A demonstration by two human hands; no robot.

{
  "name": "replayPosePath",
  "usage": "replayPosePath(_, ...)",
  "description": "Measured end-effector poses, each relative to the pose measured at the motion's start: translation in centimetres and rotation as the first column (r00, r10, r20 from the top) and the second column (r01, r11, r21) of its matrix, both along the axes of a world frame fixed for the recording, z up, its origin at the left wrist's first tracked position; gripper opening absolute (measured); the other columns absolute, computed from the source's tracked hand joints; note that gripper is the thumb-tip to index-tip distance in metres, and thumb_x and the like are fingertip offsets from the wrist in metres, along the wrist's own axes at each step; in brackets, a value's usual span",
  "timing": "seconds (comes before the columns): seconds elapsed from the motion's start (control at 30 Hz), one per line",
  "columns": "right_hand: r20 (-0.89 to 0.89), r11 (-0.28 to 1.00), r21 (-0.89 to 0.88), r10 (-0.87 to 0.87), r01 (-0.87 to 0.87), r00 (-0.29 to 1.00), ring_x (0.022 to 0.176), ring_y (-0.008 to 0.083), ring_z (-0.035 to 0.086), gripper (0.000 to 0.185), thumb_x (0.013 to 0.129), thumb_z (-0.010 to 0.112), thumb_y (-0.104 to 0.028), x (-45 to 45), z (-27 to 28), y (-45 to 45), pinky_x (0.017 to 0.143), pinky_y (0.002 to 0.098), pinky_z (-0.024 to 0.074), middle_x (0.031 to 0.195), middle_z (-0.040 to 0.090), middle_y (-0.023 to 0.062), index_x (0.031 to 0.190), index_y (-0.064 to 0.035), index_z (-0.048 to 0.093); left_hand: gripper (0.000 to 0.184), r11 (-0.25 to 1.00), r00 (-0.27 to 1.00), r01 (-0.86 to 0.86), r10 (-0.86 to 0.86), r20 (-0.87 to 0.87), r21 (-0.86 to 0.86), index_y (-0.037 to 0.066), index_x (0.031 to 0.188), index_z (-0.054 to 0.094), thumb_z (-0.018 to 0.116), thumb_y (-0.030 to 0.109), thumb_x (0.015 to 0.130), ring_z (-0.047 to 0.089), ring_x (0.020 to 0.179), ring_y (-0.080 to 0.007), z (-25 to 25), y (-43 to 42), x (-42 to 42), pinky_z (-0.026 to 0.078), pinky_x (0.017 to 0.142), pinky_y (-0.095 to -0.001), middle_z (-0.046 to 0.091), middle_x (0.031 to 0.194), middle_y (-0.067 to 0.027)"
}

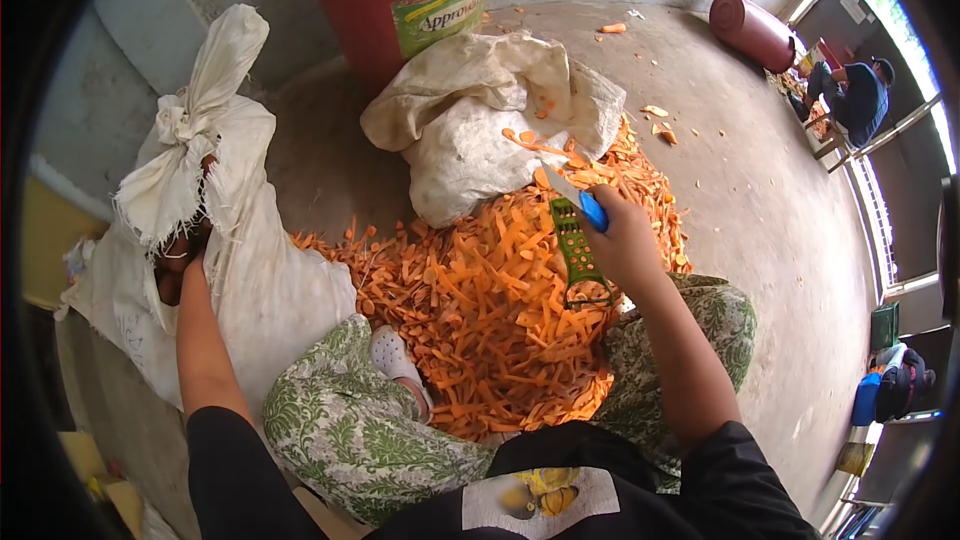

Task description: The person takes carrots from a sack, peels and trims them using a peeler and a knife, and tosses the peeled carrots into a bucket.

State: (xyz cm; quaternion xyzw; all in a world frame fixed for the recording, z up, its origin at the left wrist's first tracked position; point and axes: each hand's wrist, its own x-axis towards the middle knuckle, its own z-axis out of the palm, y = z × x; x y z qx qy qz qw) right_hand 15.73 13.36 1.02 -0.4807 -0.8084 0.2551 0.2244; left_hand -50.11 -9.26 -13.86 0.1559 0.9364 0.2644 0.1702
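Observation:
My right hand (pixel 622 230) is closed around the blue handle of a knife (pixel 562 185), its blade pointing up and to the left. Close beside that hand is a green grater (pixel 575 248) over the orange peelings; I cannot tell whether the fingers also hold it. On the left, my left hand reaches through a hole in a knotted white sack (pixel 265 250), where dark round shapes show. The sack hides its fingers. Between my legs lies a big heap of orange peelings and strips (pixel 490 310).
A crumpled white sack (pixel 470 155) lies behind the heap, near a red tub (pixel 350 5). Carrot-like scraps (pixel 613 28) dot the concrete floor. At the far right, a person (pixel 862 105) sits near a tipped red barrel (pixel 750 32).

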Motion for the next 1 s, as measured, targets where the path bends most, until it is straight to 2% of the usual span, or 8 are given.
replayPosePath(0.07, 0.006, 0.999, 0.05, 0.021, -0.022, 1.0, 0.065, 0.0372, 0.055, 0.018, 0.074, 0.06, -0.013, 0.3, -0.1, 0.0, 0.058, 0.0439, 0.042, 0.066, 0.056, 0.0182, 0.086, -0.0043, 0.051, 0.042, 1.0, 1.0, 0.0, 0.0, -0.004, 0.002, -0.001, 0.104, 0.057, 0.043, 0.033, 0.083, 0.054, 0.087, -0.0278, 0.0, 0.1, 0.2, 0.039, 0.082, -0.0369, 0.059, 0.1, -0.0163)
replayPosePath(0.27, 0.057, 1.0, 0.025, 0.003, -0.005, 0.998, 0.064, 0.0375, 0.055, 0.016, 0.074, 0.06, -0.013, 0.2, 0.1, -0.1, 0.058, 0.0443, 0.0419, 0.066, 0.056, 0.0183, 0.085, -0.0046, 0.051, 0.042, 1.0, 1.0, 0.005, -0.005, -0.005, 0.008, -0.001, 0.105, 0.057, 0.043, 0.033, 0.084, 0.054, 0.087, -0.0276, -0.1, 0.5, 0.1, 0.039, 0.082, -0.0366, 0.059, 0.1, -0.0161)
replayPosePath(0.67, 0.0, 0.995, 0.097, 0.039, -0.039, 0.999, 0.061, 0.0369, 0.054, 0.018, 0.073, 0.06, -0.014, 0.8, 0.2, -0.1, 0.056, 0.0441, 0.041, 0.062, 0.054, 0.0171, 0.078, -0.004, 0.046, 0.042, 1.0, 1.0, 0.017, -0.017, -0.007, 0.011, -0.001, 0.107, 0.056, 0.044, 0.033, 0.084, 0.054, 0.087, -0.0272, 0.6, 0.6, 0.8, 0.04, 0.082, -0.0359, 0.059, 0.101, -0.0155)
replayPosePath(0.9, -0.027, 0.998, 0.06, 0.013, -0.012, 1.0, 0.062, 0.0365, 0.055, 0.015, 0.073, 0.06, -0.013, 0.6, 0.2, 0.1, 0.056, 0.0434, 0.0418, 0.063, 0.055, 0.017, 0.082, -0.005, 0.05, 0.043, 1.0, 1.0, 0.005, -0.005, -0.006, 0.006, -0.001, 0.108, 0.055, 0.045, 0.033, 0.084, 0.055, 0.086, -0.0269, 0.9, -0.5, -0.3, 0.04, 0.082, -0.0356, 0.059, 0.101, -0.0152)
replayPosePath(1.0, 0.014, 0.998, 0.059, 0.017, -0.018, 1.0, 0.062, 0.0365, 0.055, 0.015, 0.073, 0.06, -0.013, 0.6, 0.3, 0.1, 0.056, 0.0434, 0.0419, 0.063, 0.055, 0.017, 0.082, -0.0053, 0.05, 0.043, 1.0, 1.0, -0.002, 0.002, 0.009, -0.017, -0.001, 0.108, 0.055, 0.045, 0.033, 0.084, 0.055, 0.086, -0.0268, 1.3, -2.1, -0.8, 0.04, 0.082, -0.0354, 0.059, 0.101, -0.0151)
